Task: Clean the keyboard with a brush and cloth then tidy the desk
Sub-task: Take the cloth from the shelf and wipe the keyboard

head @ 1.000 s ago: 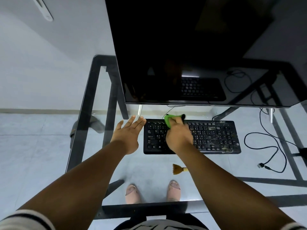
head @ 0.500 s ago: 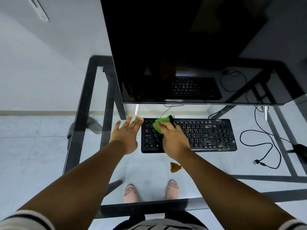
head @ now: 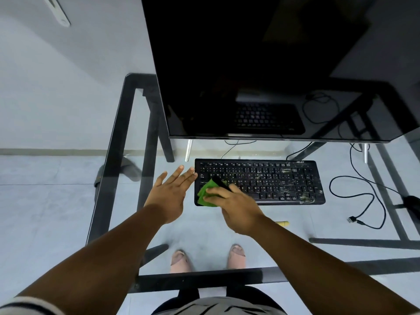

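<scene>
A black keyboard (head: 272, 180) lies on the glass desk (head: 204, 226) below the monitor. My right hand (head: 236, 205) presses a folded green cloth (head: 205, 193) onto the keyboard's left front corner. My left hand (head: 170, 192) lies flat on the glass with fingers spread, its fingertips touching the keyboard's left edge. The brush is almost fully hidden under my right forearm; only its yellowish handle tip (head: 281, 223) shows in front of the keyboard.
A large dark monitor (head: 272, 64) stands behind the keyboard on thin legs. A loose black cable (head: 354, 196) with a plug lies at the right. The black desk frame (head: 109, 178) borders the glass. My feet show beneath the glass.
My right hand has slid the green cloth from the keyboard's upper middle rows leftward and down to its front left corner. The left hand has stayed beside the keyboard.
</scene>
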A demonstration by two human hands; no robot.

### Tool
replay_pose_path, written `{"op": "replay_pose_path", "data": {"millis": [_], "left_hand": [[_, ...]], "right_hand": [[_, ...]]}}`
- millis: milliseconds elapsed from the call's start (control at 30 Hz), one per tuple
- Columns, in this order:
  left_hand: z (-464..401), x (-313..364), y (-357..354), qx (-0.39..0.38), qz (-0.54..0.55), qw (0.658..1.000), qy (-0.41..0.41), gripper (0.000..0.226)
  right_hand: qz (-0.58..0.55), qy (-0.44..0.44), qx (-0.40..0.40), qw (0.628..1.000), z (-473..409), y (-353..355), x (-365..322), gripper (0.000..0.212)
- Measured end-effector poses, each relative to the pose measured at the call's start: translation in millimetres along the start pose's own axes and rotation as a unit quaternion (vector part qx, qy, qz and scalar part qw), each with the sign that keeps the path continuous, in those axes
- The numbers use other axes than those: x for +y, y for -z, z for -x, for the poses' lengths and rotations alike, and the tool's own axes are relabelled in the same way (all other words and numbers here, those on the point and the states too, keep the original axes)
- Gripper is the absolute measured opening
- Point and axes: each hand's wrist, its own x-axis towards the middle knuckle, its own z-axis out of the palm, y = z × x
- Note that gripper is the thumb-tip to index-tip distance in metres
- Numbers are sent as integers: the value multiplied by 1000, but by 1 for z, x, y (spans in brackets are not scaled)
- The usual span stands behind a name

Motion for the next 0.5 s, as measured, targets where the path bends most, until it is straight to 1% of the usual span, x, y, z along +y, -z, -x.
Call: {"op": "replay_pose_path", "data": {"millis": [100, 167, 300, 367, 500], "left_hand": [[4, -2, -3, 0, -1, 1000, 2, 72], [6, -2, -5, -3, -3, 1000, 2, 77], [6, -1, -5, -7, -7, 1000, 9, 79], [5, -1, -3, -9, -6, 1000, 11, 80], [5, -1, 2, -15, -3, 1000, 11, 83]], "right_hand": [[17, -33, 10, 999, 8, 3, 12, 60], [16, -59, 24, 998, 4, 5, 4, 59], [-2, -50, 15, 999, -9, 3, -16, 60], [11, -45, 5, 999, -7, 7, -10, 61], [17, -76, 15, 997, 3, 16, 5, 56]]}}
